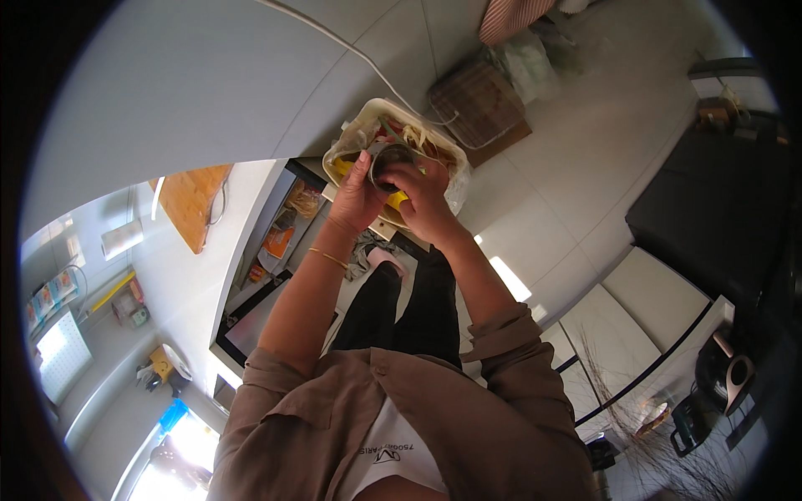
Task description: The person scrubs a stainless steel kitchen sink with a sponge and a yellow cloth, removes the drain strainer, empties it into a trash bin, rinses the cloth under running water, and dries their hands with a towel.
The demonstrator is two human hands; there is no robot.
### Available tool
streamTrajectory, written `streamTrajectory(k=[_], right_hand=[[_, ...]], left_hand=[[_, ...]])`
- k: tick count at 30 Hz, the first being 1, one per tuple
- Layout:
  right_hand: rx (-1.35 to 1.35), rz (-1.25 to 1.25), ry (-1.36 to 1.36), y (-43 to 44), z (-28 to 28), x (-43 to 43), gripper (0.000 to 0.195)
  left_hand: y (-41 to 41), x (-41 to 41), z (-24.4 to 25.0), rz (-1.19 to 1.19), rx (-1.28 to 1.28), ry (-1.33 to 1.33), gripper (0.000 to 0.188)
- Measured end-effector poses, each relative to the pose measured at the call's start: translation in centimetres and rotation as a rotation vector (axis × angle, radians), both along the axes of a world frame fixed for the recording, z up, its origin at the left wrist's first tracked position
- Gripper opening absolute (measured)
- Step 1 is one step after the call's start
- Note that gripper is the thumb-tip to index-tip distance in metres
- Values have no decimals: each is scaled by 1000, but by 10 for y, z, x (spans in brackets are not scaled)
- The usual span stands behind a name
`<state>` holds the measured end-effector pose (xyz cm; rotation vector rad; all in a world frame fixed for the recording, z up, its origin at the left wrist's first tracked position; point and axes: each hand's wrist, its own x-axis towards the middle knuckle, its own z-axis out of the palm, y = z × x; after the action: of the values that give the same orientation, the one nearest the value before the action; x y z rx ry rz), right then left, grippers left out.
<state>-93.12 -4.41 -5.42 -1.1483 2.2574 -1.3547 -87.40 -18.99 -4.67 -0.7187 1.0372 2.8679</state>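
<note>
My left hand (360, 203) grips a small round metal cup or strainer (391, 153) by its side, its opening tilted up towards me. The fingers of my right hand (429, 200) reach into that opening; whether they pinch anything inside is hidden. Both hands are over a cream plastic bin (369, 106) lined with a clear bag. Peelings and other scraps (423, 138) lie in the bin, and something yellow shows beneath my hands.
An open cabinet drawer (282, 232) with packets is left of the bin. Beyond the bin stands a plaid-covered box (479, 103), with a plastic bag (529, 66) behind it. A white cable (351, 47) hangs along the wall. A wooden board (194, 203) is on the counter at left.
</note>
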Motion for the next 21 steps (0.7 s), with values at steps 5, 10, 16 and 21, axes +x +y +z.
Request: streamTrajectory(k=[5,10,16,21], right_hand=[[58,-38,145,4,20,-8,54],[255,-202,279,-7,24,9,53],[114,-176,-6,-8,28,18,56],[-52,-152,-107,-12,13,11,57]], left_hand=[[4,0,5,35,-46,-19,72],[8,-2,5,28,-93,19,76],[5,-1,7,77,-12,35,72],[8,-3,2,63,-45,53,75]])
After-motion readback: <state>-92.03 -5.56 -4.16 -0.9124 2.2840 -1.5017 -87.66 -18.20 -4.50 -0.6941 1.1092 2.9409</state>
